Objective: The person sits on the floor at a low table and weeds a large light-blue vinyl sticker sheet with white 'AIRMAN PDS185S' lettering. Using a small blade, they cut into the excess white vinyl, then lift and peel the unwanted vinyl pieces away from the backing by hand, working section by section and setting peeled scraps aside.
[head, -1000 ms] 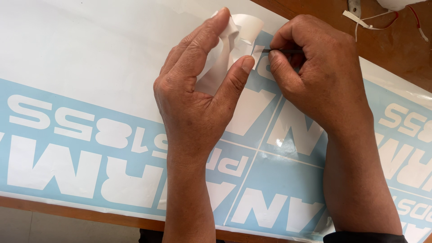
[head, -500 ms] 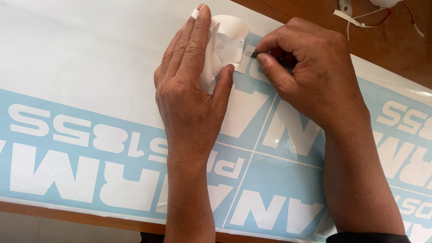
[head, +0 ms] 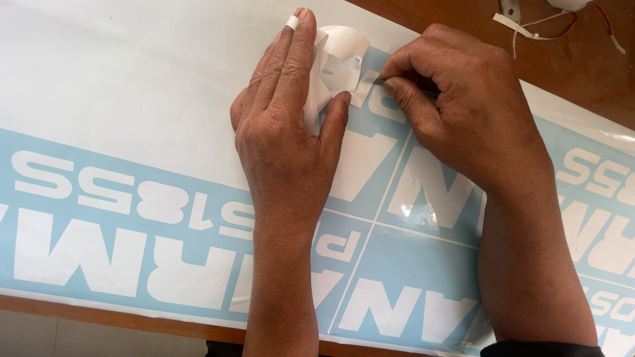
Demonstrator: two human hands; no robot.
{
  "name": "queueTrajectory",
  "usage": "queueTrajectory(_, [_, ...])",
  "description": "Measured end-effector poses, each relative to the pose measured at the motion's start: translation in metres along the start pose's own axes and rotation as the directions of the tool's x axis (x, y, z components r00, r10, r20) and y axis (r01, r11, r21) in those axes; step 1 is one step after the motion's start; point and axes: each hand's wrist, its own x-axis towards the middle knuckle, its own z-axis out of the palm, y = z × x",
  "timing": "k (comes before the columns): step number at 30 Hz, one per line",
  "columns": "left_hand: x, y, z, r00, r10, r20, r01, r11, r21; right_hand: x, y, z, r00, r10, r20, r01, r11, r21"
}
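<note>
Pressing flat, the left hand (head: 281,139) lies palm-down on a glossy vinyl sheet (head: 132,218) — pale blue with white cut-out lettering — fingers extended, grasping nothing, a bit of white tape (head: 292,22) stuck on one fingertip. Beside its thumb a curled, crumpled peel of thin white film (head: 338,63) stands up off the sheet near its top edge. The right hand (head: 463,112) is clenched, thumb and forefinger pinching a narrow strip of that film at its tip. Sheet rests on a brown wooden table (head: 569,73); thin wires (head: 562,30) lie at the far corner.
</note>
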Motion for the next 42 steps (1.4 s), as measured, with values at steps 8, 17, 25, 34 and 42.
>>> queueTrajectory(8, [-0.002,-0.002,0.006,1.0,-0.006,-0.014,0.006,0.998,0.058,-0.001,-0.001,0.002,0.999,-0.04,-0.016,0.04,0.999,-0.028])
queueTrajectory(17, [-0.003,-0.003,0.008,0.999,-0.013,-0.034,0.015,0.998,0.064,-0.003,0.003,0.002,0.996,-0.084,-0.02,0.083,0.996,-0.034])
queueTrajectory(25, [-0.001,-0.001,0.008,0.999,-0.016,-0.04,0.018,0.998,0.061,-0.004,0.004,0.002,0.997,-0.074,-0.033,0.073,0.997,-0.019])
queueTrajectory(34, [-0.001,-0.003,0.008,0.998,-0.001,-0.057,0.004,0.999,0.053,-0.007,0.011,0.003,0.997,-0.073,-0.024,0.074,0.995,0.062])
queueTrajectory(42, [-0.002,-0.004,0.007,0.999,-0.01,-0.05,0.012,0.999,0.041,-0.004,0.002,-0.001,0.998,0.043,0.045,-0.053,0.969,0.242])
